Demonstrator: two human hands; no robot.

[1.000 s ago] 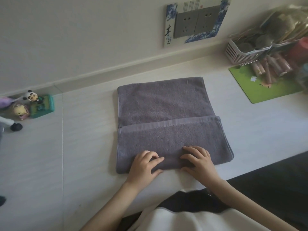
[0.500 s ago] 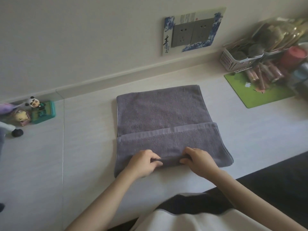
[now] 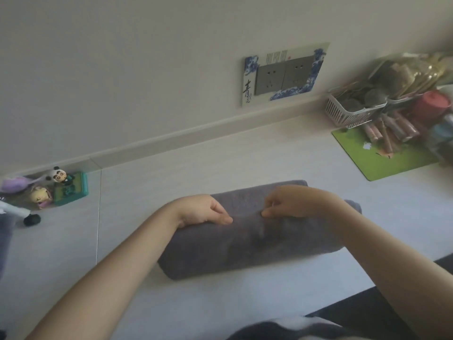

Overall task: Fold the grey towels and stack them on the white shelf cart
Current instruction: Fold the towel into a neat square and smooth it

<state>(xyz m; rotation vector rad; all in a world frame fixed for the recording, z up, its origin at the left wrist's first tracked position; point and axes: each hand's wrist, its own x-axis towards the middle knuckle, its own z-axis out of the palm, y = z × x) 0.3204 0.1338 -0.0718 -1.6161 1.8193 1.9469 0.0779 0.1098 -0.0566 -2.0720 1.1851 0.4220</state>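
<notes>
Grey towel (image 3: 247, 244): folded into a long thick band, lying on the white table top (image 3: 171, 303) just below frame centre, long axis running from 8 o'clock up to 2 o'clock; a flat layer of it shows behind the hands at 12 o'clock of the band

Left hand (image 3: 198, 212): on the towel's upper edge, left of its middle; fingers curled over the far side, thumb pointing toward 3 o'clock and pressed on the cloth, so it grips the fold

Right hand (image 3: 299, 202): on the same edge, just right of the left hand, the two thumbs near but apart; fingers curled, thumb pointing toward 9 o'clock, gripping the towel

Green mat (image 3: 382, 158): at 2 o'clock of the towel, well apart from it, with pinkish tubes (image 3: 392, 130) lying on it

White slotted basket (image 3: 343, 114): at the mat's far edge, against the wall, filled with dark round items; a red cup (image 3: 432, 103) beside it

Wall socket plate (image 3: 284, 74): at 12 o'clock, grey, framed in a blue-and-white pattern

Small figures (image 3: 49, 190): at 9 o'clock by the wall, among them a panda head and a green block
</notes>
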